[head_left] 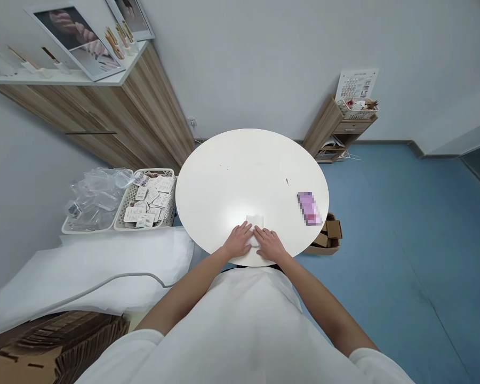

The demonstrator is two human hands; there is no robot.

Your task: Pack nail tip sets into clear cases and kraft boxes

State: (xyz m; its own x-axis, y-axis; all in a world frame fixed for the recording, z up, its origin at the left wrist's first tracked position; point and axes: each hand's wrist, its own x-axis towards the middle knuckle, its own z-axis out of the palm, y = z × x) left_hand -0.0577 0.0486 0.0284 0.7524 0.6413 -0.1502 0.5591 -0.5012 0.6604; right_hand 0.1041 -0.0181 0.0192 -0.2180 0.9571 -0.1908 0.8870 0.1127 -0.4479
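A small white folded piece, like a tissue or cloth [255, 220], lies flat near the front edge of the round white table [244, 165]. My left hand [238, 240] rests on its left side, palm down with the fingers stretched out. On the right side my right hand [269, 243] lies the same way, fingers extended over the white piece. Neither hand grips anything. Part of the white piece is hidden under the fingers. To the right on the tabletop lies a blurred purple phone-shaped object [309, 208].
Left of the table stand a white basket [173, 198] of printed cards and a bin of clear plastic bags [100, 192]. Behind them is a wooden cabinet [156, 101]. A cardboard box [332, 240] sits on the floor at right, and a small shelf [320, 128] stands by the wall.
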